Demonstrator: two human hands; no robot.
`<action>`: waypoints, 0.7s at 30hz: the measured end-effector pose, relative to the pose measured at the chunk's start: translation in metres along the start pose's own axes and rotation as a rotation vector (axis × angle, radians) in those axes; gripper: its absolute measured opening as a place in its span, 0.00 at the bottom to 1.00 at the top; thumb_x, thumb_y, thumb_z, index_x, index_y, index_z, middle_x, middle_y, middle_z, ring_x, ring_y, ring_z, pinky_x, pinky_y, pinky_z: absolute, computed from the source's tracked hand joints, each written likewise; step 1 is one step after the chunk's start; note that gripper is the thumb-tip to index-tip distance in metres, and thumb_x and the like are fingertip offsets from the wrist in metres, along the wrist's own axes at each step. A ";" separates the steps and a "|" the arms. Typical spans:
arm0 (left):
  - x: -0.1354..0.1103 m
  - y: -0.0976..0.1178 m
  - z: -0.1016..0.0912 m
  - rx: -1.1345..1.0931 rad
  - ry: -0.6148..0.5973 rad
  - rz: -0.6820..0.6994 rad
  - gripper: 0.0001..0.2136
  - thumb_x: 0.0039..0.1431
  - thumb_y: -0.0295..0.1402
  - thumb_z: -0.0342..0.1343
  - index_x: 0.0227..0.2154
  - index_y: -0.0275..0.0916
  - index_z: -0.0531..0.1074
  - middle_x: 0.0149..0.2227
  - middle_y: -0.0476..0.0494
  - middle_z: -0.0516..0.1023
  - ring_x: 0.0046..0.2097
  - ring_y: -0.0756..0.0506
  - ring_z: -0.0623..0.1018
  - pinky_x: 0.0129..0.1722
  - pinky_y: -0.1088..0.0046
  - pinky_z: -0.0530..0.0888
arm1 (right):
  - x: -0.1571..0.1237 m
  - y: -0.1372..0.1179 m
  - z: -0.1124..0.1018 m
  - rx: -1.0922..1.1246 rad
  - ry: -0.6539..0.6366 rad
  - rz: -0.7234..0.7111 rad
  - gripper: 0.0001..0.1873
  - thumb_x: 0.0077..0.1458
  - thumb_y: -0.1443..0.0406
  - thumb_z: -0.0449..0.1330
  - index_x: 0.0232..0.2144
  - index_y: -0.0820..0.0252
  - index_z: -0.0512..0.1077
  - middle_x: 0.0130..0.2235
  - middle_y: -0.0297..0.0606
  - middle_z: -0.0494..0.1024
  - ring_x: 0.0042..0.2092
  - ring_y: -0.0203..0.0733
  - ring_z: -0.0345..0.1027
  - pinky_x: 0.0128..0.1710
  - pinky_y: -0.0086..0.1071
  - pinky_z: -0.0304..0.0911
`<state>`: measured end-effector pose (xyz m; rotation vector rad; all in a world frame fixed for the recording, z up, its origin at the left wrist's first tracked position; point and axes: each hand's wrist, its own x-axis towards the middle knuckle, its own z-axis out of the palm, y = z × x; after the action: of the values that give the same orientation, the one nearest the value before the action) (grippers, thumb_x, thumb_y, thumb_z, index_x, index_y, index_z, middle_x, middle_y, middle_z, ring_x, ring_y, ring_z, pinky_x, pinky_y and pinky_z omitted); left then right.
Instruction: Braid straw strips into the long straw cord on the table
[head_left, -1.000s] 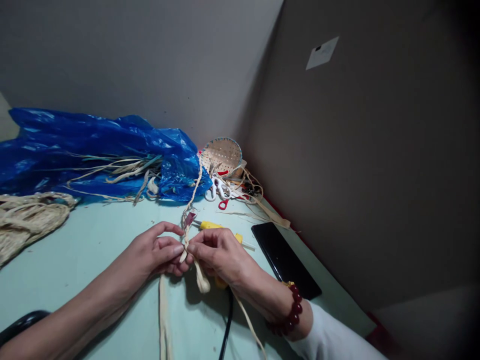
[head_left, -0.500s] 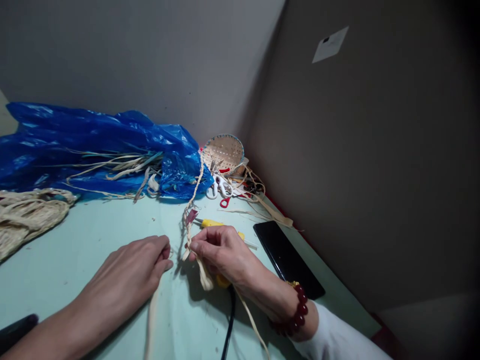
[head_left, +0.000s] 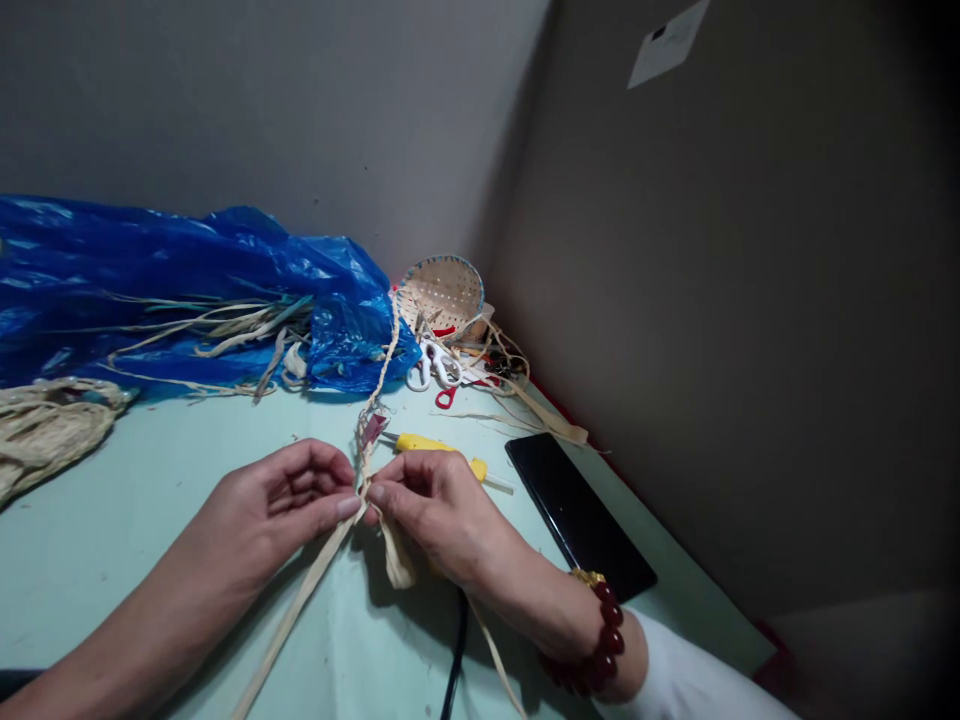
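A pale braid of plant fibre [head_left: 385,366] runs from beside the blue bag down to my fingers, with a small dark red piece [head_left: 373,431] on it. My right hand [head_left: 431,510] pinches the braid's lower end between thumb and fingers. Facing it, my left hand [head_left: 300,500] is closed at the fingertips on a long flat fibre strip [head_left: 296,607] that trails toward the near edge. Another loose strip [head_left: 397,555] hangs below my right hand. Just behind that hand lies a yellow glue gun [head_left: 420,443], partly hidden, with a black cord [head_left: 457,655].
A blue plastic bag [head_left: 172,250] with fibre strips spreads along the back wall. Beyond the braid are a small woven basket [head_left: 442,287] and white-handled scissors [head_left: 433,365]. A black phone [head_left: 577,510] lies right. At far left sits a woven fibre piece [head_left: 52,430].
My left hand has moved up and right to meet the braid, bringing the long strip to it. My right hand keeps its pinch. The view has shifted slightly.
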<state>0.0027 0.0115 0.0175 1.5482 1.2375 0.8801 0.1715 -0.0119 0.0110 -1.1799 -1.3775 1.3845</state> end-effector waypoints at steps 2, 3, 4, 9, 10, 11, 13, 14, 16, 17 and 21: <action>0.000 -0.004 0.004 -0.055 0.013 0.009 0.14 0.41 0.43 0.66 0.26 0.41 0.70 0.25 0.49 0.75 0.29 0.45 0.76 0.28 0.75 0.72 | 0.000 0.000 0.001 0.001 0.007 -0.004 0.09 0.53 0.68 0.58 0.23 0.65 0.73 0.22 0.32 0.69 0.23 0.30 0.54 0.24 0.24 0.50; 0.000 -0.006 0.006 -0.071 0.012 0.007 0.14 0.42 0.43 0.66 0.27 0.41 0.70 0.25 0.49 0.75 0.30 0.46 0.76 0.28 0.75 0.72 | 0.000 0.000 0.001 0.002 0.010 -0.004 0.09 0.53 0.67 0.58 0.23 0.65 0.73 0.22 0.32 0.69 0.23 0.30 0.54 0.24 0.24 0.51; -0.001 -0.008 0.007 -0.080 0.029 0.013 0.15 0.42 0.43 0.66 0.27 0.41 0.70 0.25 0.50 0.74 0.30 0.46 0.76 0.29 0.75 0.73 | 0.000 0.000 0.001 0.004 0.012 -0.004 0.09 0.53 0.67 0.58 0.23 0.65 0.73 0.23 0.33 0.69 0.24 0.30 0.54 0.24 0.24 0.50; -0.005 -0.013 0.012 -0.132 -0.008 -0.053 0.17 0.46 0.46 0.64 0.32 0.41 0.68 0.25 0.52 0.73 0.26 0.48 0.75 0.23 0.77 0.70 | -0.002 0.002 0.002 0.045 0.024 -0.009 0.10 0.54 0.63 0.59 0.25 0.64 0.72 0.23 0.32 0.69 0.24 0.30 0.55 0.24 0.24 0.51; -0.006 -0.014 0.013 -0.161 -0.068 -0.099 0.17 0.48 0.47 0.62 0.33 0.41 0.67 0.23 0.53 0.73 0.24 0.49 0.74 0.21 0.77 0.69 | -0.002 0.003 0.002 0.045 0.025 -0.007 0.11 0.54 0.62 0.59 0.25 0.64 0.72 0.24 0.32 0.69 0.24 0.31 0.56 0.25 0.25 0.52; -0.007 -0.015 0.014 -0.195 -0.127 -0.146 0.17 0.50 0.48 0.60 0.34 0.41 0.66 0.21 0.54 0.72 0.21 0.49 0.72 0.20 0.76 0.68 | -0.002 0.004 0.002 0.038 0.026 -0.004 0.11 0.55 0.61 0.59 0.26 0.64 0.72 0.25 0.33 0.70 0.25 0.31 0.58 0.25 0.25 0.53; -0.007 -0.018 0.014 -0.265 -0.192 -0.210 0.16 0.52 0.46 0.59 0.35 0.41 0.65 0.20 0.55 0.71 0.20 0.51 0.70 0.21 0.77 0.67 | -0.002 0.006 0.002 0.008 0.031 -0.010 0.10 0.55 0.61 0.58 0.28 0.64 0.72 0.27 0.35 0.72 0.27 0.32 0.61 0.27 0.25 0.55; -0.007 -0.019 0.014 -0.297 -0.194 -0.222 0.16 0.52 0.45 0.60 0.35 0.40 0.65 0.20 0.56 0.72 0.21 0.52 0.70 0.21 0.78 0.67 | -0.002 0.007 0.002 -0.011 0.034 -0.015 0.10 0.55 0.62 0.58 0.29 0.64 0.72 0.27 0.35 0.72 0.28 0.33 0.61 0.27 0.25 0.55; -0.006 -0.020 0.013 -0.336 -0.175 -0.225 0.17 0.51 0.43 0.63 0.37 0.41 0.65 0.23 0.56 0.72 0.22 0.53 0.68 0.21 0.80 0.65 | -0.002 0.007 0.002 -0.044 0.036 -0.022 0.08 0.55 0.64 0.58 0.29 0.64 0.72 0.28 0.36 0.73 0.29 0.33 0.62 0.28 0.26 0.55; -0.005 -0.021 0.012 -0.340 -0.166 -0.220 0.17 0.51 0.42 0.63 0.38 0.41 0.65 0.24 0.56 0.73 0.23 0.53 0.68 0.21 0.80 0.65 | -0.002 0.007 0.001 -0.054 0.029 -0.021 0.08 0.56 0.64 0.58 0.29 0.65 0.72 0.28 0.36 0.73 0.29 0.33 0.62 0.28 0.25 0.55; 0.000 -0.022 0.007 -0.266 -0.172 -0.154 0.15 0.52 0.40 0.63 0.38 0.42 0.66 0.27 0.54 0.76 0.32 0.51 0.74 0.32 0.78 0.69 | -0.001 0.003 -0.001 -0.055 -0.010 -0.002 0.08 0.56 0.66 0.58 0.28 0.64 0.72 0.27 0.34 0.72 0.26 0.31 0.60 0.26 0.24 0.54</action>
<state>0.0023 0.0109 -0.0057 1.2710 1.0544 0.7602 0.1729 -0.0127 0.0083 -1.2082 -1.4316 1.3610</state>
